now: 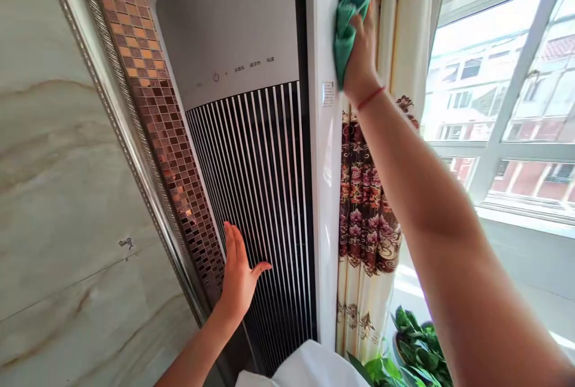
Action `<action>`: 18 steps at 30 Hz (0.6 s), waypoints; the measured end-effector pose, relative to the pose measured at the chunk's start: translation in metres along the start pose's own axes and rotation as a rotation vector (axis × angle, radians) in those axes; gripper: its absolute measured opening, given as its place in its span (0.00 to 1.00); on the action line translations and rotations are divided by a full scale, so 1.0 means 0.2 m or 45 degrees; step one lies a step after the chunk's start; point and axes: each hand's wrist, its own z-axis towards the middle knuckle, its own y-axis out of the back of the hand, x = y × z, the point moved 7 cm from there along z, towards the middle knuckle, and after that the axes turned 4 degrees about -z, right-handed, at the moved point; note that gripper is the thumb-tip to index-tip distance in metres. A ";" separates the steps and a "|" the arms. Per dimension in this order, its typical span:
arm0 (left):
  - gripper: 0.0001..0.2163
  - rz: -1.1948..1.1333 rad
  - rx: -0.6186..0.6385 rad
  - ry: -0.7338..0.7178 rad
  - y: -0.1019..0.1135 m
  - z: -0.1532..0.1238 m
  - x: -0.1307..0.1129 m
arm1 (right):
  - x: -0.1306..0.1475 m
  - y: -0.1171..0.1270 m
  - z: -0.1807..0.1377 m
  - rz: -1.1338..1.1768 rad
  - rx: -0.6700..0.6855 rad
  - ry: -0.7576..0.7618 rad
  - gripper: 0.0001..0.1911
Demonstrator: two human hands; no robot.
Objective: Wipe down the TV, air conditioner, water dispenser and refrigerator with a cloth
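A tall standing air conditioner [227,27] with a grey top panel and a black grille of thin white slats [265,195] stands in the corner. My right hand [365,45] is raised high and presses a green cloth [348,21] against the unit's white right side panel [321,183]. A red string circles that wrist. My left hand [238,276] lies flat, fingers together, against the lower left part of the grille and holds nothing.
A marble wall [58,195] with a silver trim and a strip of copper mosaic tiles [153,93] is at left. A floral curtain [368,219] hangs beside the unit. A window [507,93] is at right, a green plant [415,354] below.
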 end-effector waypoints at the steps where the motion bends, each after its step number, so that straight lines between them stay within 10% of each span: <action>1: 0.68 -0.001 -0.008 -0.003 0.00 0.00 0.01 | 0.01 0.02 -0.15 0.059 -0.053 0.056 0.32; 5: 0.66 -0.044 -0.011 -0.003 -0.02 -0.01 0.00 | -0.04 0.03 -1.05 0.212 -0.065 0.085 0.39; 10: 0.63 -0.123 -0.037 0.027 -0.05 -0.02 -0.05 | -0.16 0.08 -2.06 -0.051 0.077 -0.552 0.32; 13: 0.63 -0.146 -0.032 0.026 -0.09 -0.02 -0.08 | -0.05 0.12 -1.97 -0.206 0.048 -0.410 0.29; 18: 0.67 -0.228 0.067 0.013 -0.11 -0.03 -0.08 | 0.23 0.13 -0.91 -0.369 -0.088 0.053 0.32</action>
